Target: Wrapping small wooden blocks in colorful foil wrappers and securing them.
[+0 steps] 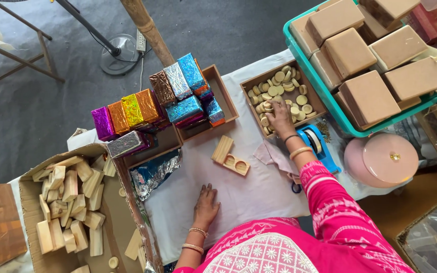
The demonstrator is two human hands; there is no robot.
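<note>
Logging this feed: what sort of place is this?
Probably a small craft packing workshop: a tray of pale discs under the right hand, stacked foil-wrapped blocks, and a carton of wooden blocks.

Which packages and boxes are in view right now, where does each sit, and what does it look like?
Foil-wrapped blocks: stacked top centre; purple, orange, yellow, blue, silver.
Cardboard box: lower left, open, brown, holding wooden blocks.
Wooden tray: under the right hand, filled with pale round discs.
Teal crate: top right, carrying tan rectangular boxes.
</note>
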